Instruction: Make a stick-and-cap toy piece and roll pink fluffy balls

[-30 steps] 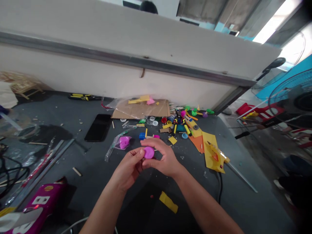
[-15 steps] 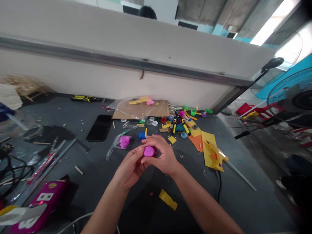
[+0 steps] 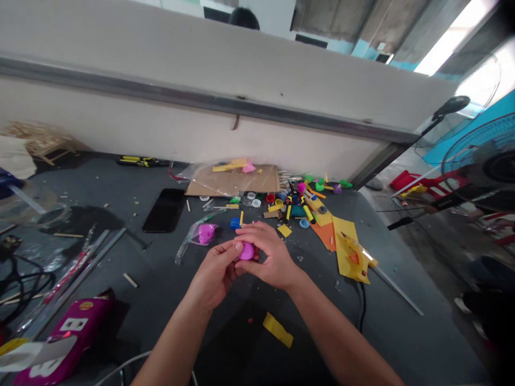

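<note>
A rounded lump of pinkish-purple modelling clay point(image 3: 247, 251) is held over the middle of the dark table. My left hand point(image 3: 219, 271) grips it from the left, the thumb lying on its upper face. From the right, my right hand point(image 3: 270, 256) curls its fingers over the far side, with the thumb along the near edge. Part of the lump is covered by my fingers. Just left of my hands lies more of the same clay in a clear plastic bag point(image 3: 206, 234). A small blue piece point(image 3: 235, 223) sits beyond my fingertips.
A phone point(image 3: 164, 210) lies to the left, cardboard point(image 3: 225, 181) at the back. Pliers with yellow handles point(image 3: 295, 208) rest among small colourful parts. A yellow glue gun point(image 3: 356, 249) is on the right; a purple power strip point(image 3: 66, 338) is at front left. A fan point(image 3: 491, 161) stands off to the right.
My left thumb has slid farther over the clay, and the lump looks slightly turned between my fingers. Both hands stay in nearly the same place.
</note>
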Demonstrator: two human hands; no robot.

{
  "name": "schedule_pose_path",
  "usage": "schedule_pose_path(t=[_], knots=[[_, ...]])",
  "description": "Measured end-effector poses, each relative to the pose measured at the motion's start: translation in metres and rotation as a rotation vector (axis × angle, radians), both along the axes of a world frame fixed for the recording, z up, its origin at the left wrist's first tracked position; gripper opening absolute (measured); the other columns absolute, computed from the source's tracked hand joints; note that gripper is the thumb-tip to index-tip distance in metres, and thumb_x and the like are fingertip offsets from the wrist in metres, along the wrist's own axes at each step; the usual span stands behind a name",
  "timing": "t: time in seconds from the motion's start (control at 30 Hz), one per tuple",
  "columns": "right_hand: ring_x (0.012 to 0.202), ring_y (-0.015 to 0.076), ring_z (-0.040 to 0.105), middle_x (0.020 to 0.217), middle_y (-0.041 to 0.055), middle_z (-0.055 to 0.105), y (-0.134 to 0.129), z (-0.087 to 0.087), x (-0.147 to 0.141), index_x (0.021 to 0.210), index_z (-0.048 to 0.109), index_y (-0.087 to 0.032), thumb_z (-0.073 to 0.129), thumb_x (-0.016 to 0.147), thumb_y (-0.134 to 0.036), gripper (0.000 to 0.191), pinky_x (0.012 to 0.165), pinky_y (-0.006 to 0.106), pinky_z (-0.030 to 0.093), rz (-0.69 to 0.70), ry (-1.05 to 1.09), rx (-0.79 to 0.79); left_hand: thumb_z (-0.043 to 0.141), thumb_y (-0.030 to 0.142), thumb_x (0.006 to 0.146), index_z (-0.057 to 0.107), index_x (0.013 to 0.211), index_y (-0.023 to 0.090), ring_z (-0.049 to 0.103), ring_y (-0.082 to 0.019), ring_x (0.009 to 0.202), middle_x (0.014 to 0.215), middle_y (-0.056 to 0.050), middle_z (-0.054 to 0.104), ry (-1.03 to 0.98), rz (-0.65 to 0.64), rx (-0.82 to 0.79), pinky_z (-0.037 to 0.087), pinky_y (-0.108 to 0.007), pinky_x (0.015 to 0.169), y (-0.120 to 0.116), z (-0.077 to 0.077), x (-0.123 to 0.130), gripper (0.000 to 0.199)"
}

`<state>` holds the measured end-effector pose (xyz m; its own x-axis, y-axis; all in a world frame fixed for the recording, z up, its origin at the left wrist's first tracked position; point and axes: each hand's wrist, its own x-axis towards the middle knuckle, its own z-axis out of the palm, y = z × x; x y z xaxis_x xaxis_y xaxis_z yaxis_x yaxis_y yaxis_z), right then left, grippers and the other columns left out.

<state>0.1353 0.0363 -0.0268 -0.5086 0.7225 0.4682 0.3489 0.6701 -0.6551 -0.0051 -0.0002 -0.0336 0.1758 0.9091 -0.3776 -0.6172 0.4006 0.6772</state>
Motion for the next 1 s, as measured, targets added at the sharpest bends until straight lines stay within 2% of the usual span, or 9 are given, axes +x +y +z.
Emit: schedule_pose_path(t=[0.1, 0.27, 0.33, 0.43, 0.57, 0.63, 0.73, 0.87, 1.0], knots=[[0.111, 0.0226, 0.054, 0.110, 0.0034, 0.065, 0.0008, 0.0004, -0.0011, 0.102, 0.061, -0.027, 0.070, 0.072, -0.039, 0.035, 0.102, 0.044, 0.032, -0.047, 0.012, 0.013, 0.072, 0.029, 0.069, 0.067, 0.077, 0.012, 0.058, -0.007, 0.052, 0.065, -0.002, 0.066, -0.027, 0.038, 0.006, 0.049, -0.015, 0.051, 0.0001, 0.0007, -0.0005, 0.019], [0.114, 0.0217, 0.052, 0.116, 0.0038, 0.063, 0.0023, 0.0030, -0.0027, 0.111, 0.057, -0.026, 0.071, 0.070, -0.042, 0.047, 0.104, 0.044, 0.029, 0.027, -0.054, 0.001, 0.074, 0.025, 0.067, 0.067, 0.076, 0.012, 0.060, -0.008, 0.055, 0.067, -0.003, 0.067, 0.005, 0.016, 0.006, 0.048, -0.015, 0.051, 0.0002, 0.0001, -0.0031, 0.018], [0.113, 0.0208, 0.053, 0.113, 0.0030, 0.064, 0.0024, 0.0031, -0.0034, 0.109, 0.057, -0.027, 0.070, 0.071, -0.040, 0.043, 0.105, 0.044, 0.028, 0.024, -0.053, 0.002, 0.075, 0.027, 0.067, 0.067, 0.075, 0.011, 0.058, -0.008, 0.053, 0.065, -0.002, 0.065, 0.000, 0.022, 0.005, 0.051, -0.017, 0.053, 0.0003, -0.0004, -0.0038, 0.020], [0.112, 0.0213, 0.053, 0.107, 0.0024, 0.066, 0.0017, 0.0024, -0.0036, 0.099, 0.060, -0.027, 0.071, 0.071, -0.040, 0.033, 0.105, 0.045, 0.026, -0.051, -0.004, 0.000, 0.076, 0.029, 0.065, 0.067, 0.078, 0.013, 0.058, -0.007, 0.053, 0.066, -0.001, 0.065, -0.012, 0.040, -0.026, 0.053, -0.019, 0.056, 0.0003, -0.0009, -0.0037, 0.022], [0.116, 0.0228, 0.050, 0.115, 0.0038, 0.063, 0.0012, 0.0025, -0.0006, 0.109, 0.057, -0.027, 0.073, 0.066, -0.044, 0.048, 0.102, 0.044, 0.031, 0.016, -0.010, -0.054, 0.078, 0.031, 0.062, 0.066, 0.075, 0.013, 0.056, -0.006, 0.050, 0.062, 0.000, 0.063, -0.012, 0.019, -0.023, 0.048, -0.015, 0.048, 0.0006, -0.0023, -0.0032, 0.025], [0.116, 0.0226, 0.050, 0.114, 0.0036, 0.063, 0.0017, 0.0029, 0.0012, 0.110, 0.057, -0.027, 0.072, 0.069, -0.043, 0.047, 0.101, 0.043, 0.033, 0.040, 0.001, -0.074, 0.077, 0.033, 0.062, 0.067, 0.076, 0.013, 0.055, -0.006, 0.049, 0.062, 0.000, 0.062, -0.027, 0.010, -0.013, 0.049, -0.016, 0.050, 0.0009, -0.0039, -0.0031, 0.027], [0.114, 0.0228, 0.051, 0.108, 0.0030, 0.066, 0.0031, 0.0030, 0.0026, 0.100, 0.061, -0.026, 0.073, 0.068, -0.043, 0.039, 0.102, 0.044, 0.031, -0.001, 0.036, -0.070, 0.074, 0.032, 0.067, 0.067, 0.080, 0.014, 0.056, -0.007, 0.051, 0.065, 0.000, 0.064, -0.060, -0.006, -0.011, 0.052, -0.019, 0.055, 0.0010, -0.0064, -0.0032, 0.023], [0.116, 0.0224, 0.049, 0.114, 0.0036, 0.063, 0.0048, 0.0035, 0.0035, 0.103, 0.060, -0.025, 0.076, 0.062, -0.045, 0.048, 0.102, 0.042, 0.033, 0.046, 0.029, -0.079, 0.074, 0.030, 0.068, 0.068, 0.081, 0.014, 0.059, -0.008, 0.055, 0.065, -0.001, 0.065, -0.092, -0.036, 0.001, 0.051, -0.016, 0.054, 0.0016, -0.0077, -0.0036, 0.022], [0.114, 0.0225, 0.051, 0.109, 0.0023, 0.066, 0.0047, 0.0045, 0.0036, 0.099, 0.061, -0.026, 0.072, 0.069, -0.042, 0.035, 0.104, 0.046, 0.029, 0.030, 0.037, -0.074, 0.074, 0.034, 0.067, 0.068, 0.080, 0.014, 0.060, -0.009, 0.056, 0.067, -0.002, 0.066, -0.098, -0.024, -0.015, 0.052, -0.017, 0.055, 0.0023, -0.0067, -0.0030, 0.025]])
